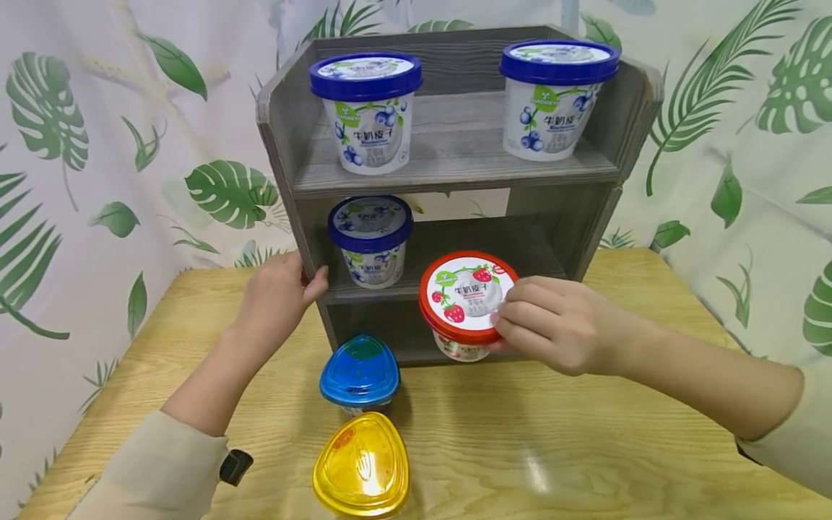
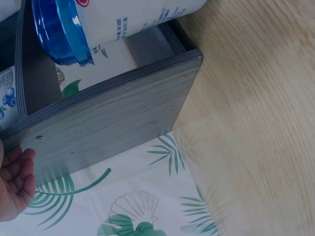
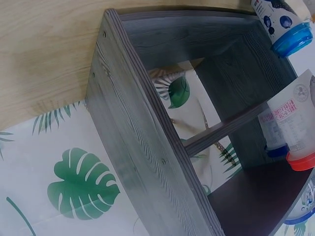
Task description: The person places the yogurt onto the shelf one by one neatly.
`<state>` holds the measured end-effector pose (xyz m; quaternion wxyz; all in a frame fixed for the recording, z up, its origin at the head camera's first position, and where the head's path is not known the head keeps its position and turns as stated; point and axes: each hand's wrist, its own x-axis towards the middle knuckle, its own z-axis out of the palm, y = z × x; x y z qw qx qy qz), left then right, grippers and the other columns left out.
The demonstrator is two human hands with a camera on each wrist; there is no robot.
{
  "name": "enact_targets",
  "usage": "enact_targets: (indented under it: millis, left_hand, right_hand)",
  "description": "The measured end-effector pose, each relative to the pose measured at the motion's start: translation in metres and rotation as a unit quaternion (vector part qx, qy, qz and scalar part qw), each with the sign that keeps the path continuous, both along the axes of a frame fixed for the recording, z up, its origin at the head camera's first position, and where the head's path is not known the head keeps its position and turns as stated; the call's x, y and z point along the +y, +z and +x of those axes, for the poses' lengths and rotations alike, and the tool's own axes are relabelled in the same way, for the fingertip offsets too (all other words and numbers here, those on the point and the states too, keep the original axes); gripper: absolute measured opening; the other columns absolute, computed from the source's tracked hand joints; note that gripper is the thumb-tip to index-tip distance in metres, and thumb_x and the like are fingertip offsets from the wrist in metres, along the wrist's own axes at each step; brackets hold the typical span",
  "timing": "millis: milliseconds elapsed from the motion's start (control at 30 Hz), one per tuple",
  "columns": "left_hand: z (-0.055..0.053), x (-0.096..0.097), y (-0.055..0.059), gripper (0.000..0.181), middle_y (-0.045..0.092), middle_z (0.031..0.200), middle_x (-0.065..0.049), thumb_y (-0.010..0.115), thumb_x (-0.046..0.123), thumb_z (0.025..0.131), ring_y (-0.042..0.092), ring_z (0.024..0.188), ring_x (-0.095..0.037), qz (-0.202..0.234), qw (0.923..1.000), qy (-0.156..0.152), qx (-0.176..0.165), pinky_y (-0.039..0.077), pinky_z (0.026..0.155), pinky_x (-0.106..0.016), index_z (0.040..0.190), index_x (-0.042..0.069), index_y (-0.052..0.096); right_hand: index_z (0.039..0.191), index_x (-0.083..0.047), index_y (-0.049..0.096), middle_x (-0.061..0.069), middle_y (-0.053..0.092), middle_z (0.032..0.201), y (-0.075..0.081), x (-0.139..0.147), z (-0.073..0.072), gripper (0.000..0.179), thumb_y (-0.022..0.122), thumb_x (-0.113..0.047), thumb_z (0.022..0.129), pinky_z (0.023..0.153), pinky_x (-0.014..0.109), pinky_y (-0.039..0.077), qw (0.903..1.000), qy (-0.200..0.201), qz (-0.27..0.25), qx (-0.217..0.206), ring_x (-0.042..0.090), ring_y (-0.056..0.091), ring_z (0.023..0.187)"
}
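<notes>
Tub with red lid, one: white, round, printed with strawberries. It was held up in front of the shelf unit, at the level of the middle board, right of centre, lid tipped toward the near side. Whether it touched the board could not be told.

Right hand, one: gripped the tub from its right, fingers bent over the lid's edge, thumb mostly hidden.

Left hand, one: held the left side panel of the shelf unit, thumb at the front edge, fingers bent against the outer face.

Shelf unit: grey, wood-grained, upright, partly open at the back.

Tubs with dark blue lids, three, blueberry print, all upright: the first stood on the top board at left; the second on the same board at right, well apart; the third on the middle board at left, below the first.

Tubs with three-sided lids, two: the blue-topped one stood just before the unit's left part; the yellow-topped one stood just nearer.

Counter: pale wood grain, beneath all.

Cloth: white, green leaf print, hung on the far side and at left and right.
</notes>
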<state>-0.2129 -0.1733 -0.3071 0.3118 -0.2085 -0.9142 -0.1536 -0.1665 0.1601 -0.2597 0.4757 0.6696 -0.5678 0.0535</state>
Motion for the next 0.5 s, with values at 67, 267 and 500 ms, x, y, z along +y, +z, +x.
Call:
enact_targets:
  millis: [67, 267, 500]
  left_hand:
    - [0.0, 0.0002, -0.0001, 0.019, 0.056, 0.062, -0.012, 0.059, 0.014, 0.089, 0.051, 0.057, -0.028, 0.0, 1.0, -0.001, -0.001, 0.044, 0.052, -0.036, 0.077, -0.001, 0.056]
    - [-0.0001, 0.0003, -0.0006, 0.02, 0.054, 0.061, -0.012, 0.06, 0.015, 0.089, 0.051, 0.056, -0.028, 0.0, 1.0, 0.002, -0.002, 0.044, 0.051, -0.035, 0.076, -0.001, 0.055]
    - [-0.0002, 0.0007, -0.0009, 0.019, 0.056, 0.061, -0.013, 0.059, 0.014, 0.089, 0.052, 0.057, -0.028, 0.0, 1.0, 0.003, -0.002, 0.045, 0.052, -0.035, 0.079, -0.002, 0.057]
  right_hand:
    - [0.077, 0.003, 0.063, 0.011, 0.064, 0.073, 0.0008, 0.0009, -0.0001, 0.026, 0.058, -0.016, 0.093, 0.058, 0.036, 0.054, 1.0, -0.004, -0.001, 0.001, 0.024, 0.059, 0.063]
    - [0.079, 0.003, 0.065, 0.011, 0.065, 0.075, 0.0021, 0.0053, -0.0018, 0.027, 0.056, -0.017, 0.095, 0.059, 0.036, 0.054, 0.9998, -0.021, 0.002, -0.006, 0.024, 0.06, 0.063]
    - [0.08, 0.004, 0.065, 0.012, 0.065, 0.076, 0.0045, 0.0104, -0.003, 0.027, 0.055, -0.016, 0.095, 0.06, 0.036, 0.055, 0.9992, -0.037, 0.008, -0.011, 0.024, 0.06, 0.065]
